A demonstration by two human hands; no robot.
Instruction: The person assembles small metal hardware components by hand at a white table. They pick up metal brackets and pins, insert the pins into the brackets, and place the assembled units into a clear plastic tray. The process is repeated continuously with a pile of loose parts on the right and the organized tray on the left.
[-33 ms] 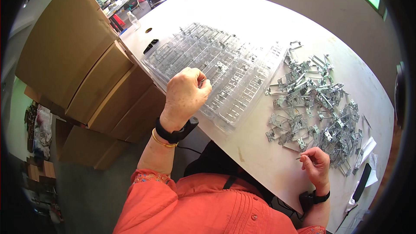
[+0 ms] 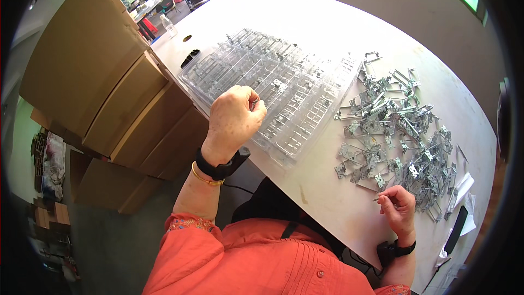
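My left hand [image 2: 234, 119] is over the near left side of a clear plastic tray [image 2: 286, 159], fingers closed in a pinch. A bit of small metal part [image 2: 255, 101] shows between thumb and forefinger; its full shape is hidden. Rows of silvery metal parts lie in the tray's compartments. At the near edge of a loose heap of metal brackets [image 2: 401, 131], my right hand [image 2: 399, 211] pinches a thin metal piece [image 2: 376, 199], whose tip sticks out to the left. Most of that piece is covered by my fingers.
The white table [image 2: 322, 196] curves along its near edge. Stacked cardboard boxes [image 2: 82, 54] rise left of it. A clear bottle [image 2: 168, 25] stands at the far left. White paper [image 2: 464, 188] and a long black object [image 2: 456, 229] lie at the right edge.
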